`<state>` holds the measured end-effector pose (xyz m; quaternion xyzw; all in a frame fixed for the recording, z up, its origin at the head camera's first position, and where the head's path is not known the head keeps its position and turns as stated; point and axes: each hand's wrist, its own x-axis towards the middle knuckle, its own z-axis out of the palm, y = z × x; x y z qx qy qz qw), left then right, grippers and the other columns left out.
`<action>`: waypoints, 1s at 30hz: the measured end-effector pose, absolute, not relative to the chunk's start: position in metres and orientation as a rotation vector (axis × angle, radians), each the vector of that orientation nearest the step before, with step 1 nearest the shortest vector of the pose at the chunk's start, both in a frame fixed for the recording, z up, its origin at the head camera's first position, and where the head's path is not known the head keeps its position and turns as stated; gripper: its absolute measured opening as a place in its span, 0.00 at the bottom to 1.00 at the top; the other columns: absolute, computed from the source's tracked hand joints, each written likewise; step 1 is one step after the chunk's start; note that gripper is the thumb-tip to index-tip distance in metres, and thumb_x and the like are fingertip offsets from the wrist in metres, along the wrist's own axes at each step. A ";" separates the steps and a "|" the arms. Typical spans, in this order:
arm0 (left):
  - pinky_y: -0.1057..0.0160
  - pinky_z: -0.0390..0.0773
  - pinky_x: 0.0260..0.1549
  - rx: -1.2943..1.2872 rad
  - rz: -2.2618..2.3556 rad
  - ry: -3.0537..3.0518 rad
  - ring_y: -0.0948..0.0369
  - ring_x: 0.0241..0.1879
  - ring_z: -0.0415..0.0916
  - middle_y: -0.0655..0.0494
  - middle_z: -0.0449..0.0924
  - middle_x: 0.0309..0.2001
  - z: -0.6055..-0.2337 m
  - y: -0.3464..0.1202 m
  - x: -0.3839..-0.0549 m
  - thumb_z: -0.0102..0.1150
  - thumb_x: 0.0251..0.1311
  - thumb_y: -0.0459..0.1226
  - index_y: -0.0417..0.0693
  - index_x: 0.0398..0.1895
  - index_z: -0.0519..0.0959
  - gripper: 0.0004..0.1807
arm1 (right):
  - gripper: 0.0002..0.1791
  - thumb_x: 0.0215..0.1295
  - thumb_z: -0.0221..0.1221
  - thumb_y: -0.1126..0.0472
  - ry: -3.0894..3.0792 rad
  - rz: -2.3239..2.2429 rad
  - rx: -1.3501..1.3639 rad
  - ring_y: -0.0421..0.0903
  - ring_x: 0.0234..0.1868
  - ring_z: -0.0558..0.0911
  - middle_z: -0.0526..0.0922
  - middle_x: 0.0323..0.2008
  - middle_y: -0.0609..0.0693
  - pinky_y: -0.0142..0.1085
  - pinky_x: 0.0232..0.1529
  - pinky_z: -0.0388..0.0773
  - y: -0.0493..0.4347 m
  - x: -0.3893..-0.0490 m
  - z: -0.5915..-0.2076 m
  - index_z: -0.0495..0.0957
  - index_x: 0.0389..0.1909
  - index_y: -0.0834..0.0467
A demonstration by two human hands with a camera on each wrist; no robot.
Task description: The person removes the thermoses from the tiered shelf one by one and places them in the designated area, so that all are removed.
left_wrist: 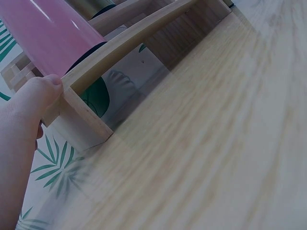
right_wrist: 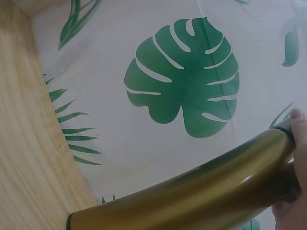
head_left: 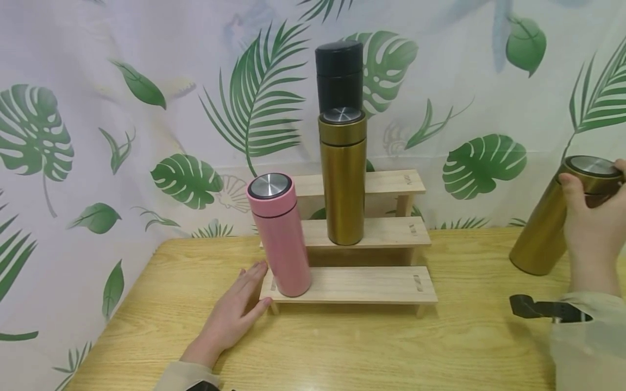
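Observation:
On the right, my right hand [head_left: 594, 222] grips a gold thermos flask [head_left: 543, 233] round its neck, just below the silver-topped lid. The flask leans, its base low over the table; whether it touches cannot be told. In the right wrist view its gold body [right_wrist: 192, 187] stretches across the bottom. My left hand [head_left: 235, 307] rests against the left end of a three-step wooden rack [head_left: 362, 285], fingers extended, thumb [left_wrist: 45, 86] at the front corner. A pink thermos flask [head_left: 281, 244] stands on the lowest step's left end, close to that hand.
Another gold thermos flask [head_left: 344, 184] stands upright on the middle step. Behind it rises a black flask [head_left: 339, 76], its lower part hidden. A leaf-patterned cloth [head_left: 186, 108] hangs behind the wooden table [head_left: 352, 353].

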<state>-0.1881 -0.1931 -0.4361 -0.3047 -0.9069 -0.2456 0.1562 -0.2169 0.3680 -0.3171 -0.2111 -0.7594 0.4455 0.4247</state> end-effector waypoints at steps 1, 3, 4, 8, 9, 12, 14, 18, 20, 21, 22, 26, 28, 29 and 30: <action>0.52 0.49 0.71 -0.872 -0.709 -2.596 0.53 0.71 0.52 0.48 0.57 0.71 -0.436 -0.193 -0.188 0.50 0.68 0.47 0.51 0.75 0.52 0.35 | 0.36 0.64 0.58 0.43 -1.910 1.107 -0.530 0.36 0.64 0.60 0.59 0.65 0.42 0.23 0.64 0.57 0.367 -0.216 -0.316 0.53 0.69 0.43; 0.51 0.49 0.71 -0.871 -0.720 -2.595 0.52 0.71 0.53 0.48 0.57 0.72 -0.436 -0.193 -0.188 0.51 0.68 0.47 0.51 0.75 0.53 0.35 | 0.39 0.64 0.57 0.43 -1.933 1.087 -0.527 0.37 0.66 0.58 0.56 0.68 0.45 0.24 0.66 0.54 0.364 -0.214 -0.313 0.51 0.71 0.45; 0.51 0.49 0.71 -0.871 -0.725 -2.594 0.52 0.70 0.53 0.49 0.57 0.72 -0.436 -0.193 -0.187 0.51 0.68 0.47 0.51 0.75 0.53 0.35 | 0.41 0.64 0.58 0.43 -1.944 1.078 -0.531 0.38 0.68 0.56 0.55 0.70 0.46 0.24 0.67 0.51 0.363 -0.213 -0.311 0.49 0.72 0.46; 0.52 0.50 0.71 -0.861 -0.727 -2.601 0.51 0.70 0.53 0.53 0.55 0.73 -0.436 -0.193 -0.187 0.51 0.68 0.48 0.53 0.75 0.52 0.36 | 0.44 0.63 0.58 0.41 -1.974 1.005 -0.500 0.39 0.71 0.49 0.49 0.73 0.47 0.26 0.69 0.44 0.354 -0.206 -0.301 0.46 0.74 0.46; 0.52 0.50 0.71 -0.859 -0.725 -2.603 0.52 0.70 0.53 0.54 0.55 0.73 -0.436 -0.193 -0.187 0.51 0.68 0.48 0.53 0.75 0.52 0.36 | 0.44 0.63 0.58 0.41 -1.982 0.981 -0.487 0.38 0.71 0.47 0.47 0.73 0.46 0.27 0.70 0.42 0.351 -0.204 -0.298 0.46 0.74 0.46; 0.52 0.50 0.71 -0.858 -0.721 -2.604 0.53 0.71 0.53 0.56 0.54 0.73 -0.436 -0.194 -0.188 0.50 0.68 0.48 0.53 0.75 0.52 0.36 | 0.42 0.62 0.57 0.38 -1.994 0.896 -0.406 0.38 0.72 0.45 0.48 0.73 0.46 0.30 0.71 0.40 0.337 -0.199 -0.287 0.52 0.73 0.46; 0.51 0.50 0.71 -0.858 -0.719 -2.604 0.54 0.71 0.52 0.54 0.55 0.73 -0.437 -0.194 -0.188 0.50 0.68 0.49 0.53 0.75 0.52 0.36 | 0.41 0.62 0.55 0.36 -1.996 0.817 -0.311 0.40 0.72 0.45 0.50 0.73 0.47 0.32 0.72 0.39 0.326 -0.196 -0.281 0.58 0.71 0.50; 0.51 0.50 0.71 -0.863 -0.716 -2.593 0.52 0.70 0.53 0.50 0.57 0.72 -0.436 -0.195 -0.190 0.50 0.68 0.48 0.52 0.75 0.53 0.35 | 0.47 0.57 0.53 0.29 -1.943 0.739 -0.067 0.45 0.72 0.51 0.56 0.71 0.53 0.40 0.73 0.45 0.301 -0.197 -0.273 0.63 0.67 0.60; 0.51 0.50 0.71 -0.865 -0.725 -2.589 0.51 0.70 0.54 0.50 0.57 0.72 -0.435 -0.195 -0.190 0.51 0.68 0.48 0.52 0.75 0.53 0.35 | 0.49 0.56 0.52 0.27 -1.923 0.746 0.039 0.48 0.71 0.54 0.59 0.69 0.55 0.44 0.73 0.49 0.287 -0.199 -0.271 0.65 0.66 0.62; 0.51 0.50 0.71 -0.867 -0.731 -2.587 0.51 0.70 0.54 0.51 0.57 0.72 -0.434 -0.195 -0.190 0.51 0.68 0.48 0.51 0.75 0.54 0.35 | 0.50 0.55 0.52 0.26 -1.917 0.756 0.086 0.48 0.71 0.55 0.60 0.69 0.56 0.46 0.72 0.52 0.279 -0.200 -0.270 0.66 0.65 0.63; 0.52 0.50 0.71 -0.868 -0.733 -2.589 0.51 0.70 0.54 0.52 0.56 0.72 -0.434 -0.194 -0.191 0.51 0.68 0.48 0.52 0.75 0.53 0.35 | 0.50 0.55 0.52 0.26 -1.919 0.760 0.127 0.49 0.70 0.57 0.61 0.68 0.56 0.47 0.72 0.53 0.273 -0.200 -0.270 0.66 0.65 0.63; 0.53 0.49 0.71 -0.866 -0.734 -2.594 0.51 0.70 0.53 0.52 0.55 0.72 -0.433 -0.194 -0.190 0.51 0.68 0.48 0.49 0.74 0.55 0.35 | 0.50 0.57 0.51 0.27 -1.921 0.744 0.314 0.54 0.69 0.60 0.65 0.66 0.61 0.49 0.70 0.57 0.245 -0.204 -0.273 0.68 0.63 0.66; 0.53 0.49 0.71 -0.859 -0.737 -2.600 0.51 0.70 0.53 0.51 0.56 0.72 -0.434 -0.194 -0.189 0.51 0.68 0.49 0.48 0.74 0.55 0.35 | 0.49 0.57 0.51 0.27 -1.928 0.750 0.387 0.56 0.68 0.61 0.65 0.65 0.62 0.48 0.70 0.58 0.231 -0.204 -0.275 0.68 0.63 0.67; 0.53 0.50 0.71 -0.857 -0.732 -2.599 0.51 0.70 0.53 0.50 0.57 0.72 -0.434 -0.194 -0.188 0.51 0.68 0.49 0.48 0.74 0.55 0.35 | 0.49 0.58 0.51 0.27 -1.922 0.753 0.423 0.57 0.68 0.62 0.66 0.65 0.63 0.48 0.70 0.57 0.223 -0.205 -0.275 0.68 0.62 0.68; 0.53 0.50 0.71 -0.853 -0.730 -2.604 0.51 0.70 0.53 0.50 0.57 0.72 -0.435 -0.194 -0.187 0.51 0.68 0.49 0.48 0.74 0.55 0.35 | 0.49 0.58 0.51 0.28 -1.921 0.762 0.450 0.57 0.68 0.62 0.66 0.65 0.62 0.48 0.70 0.58 0.216 -0.205 -0.275 0.68 0.62 0.67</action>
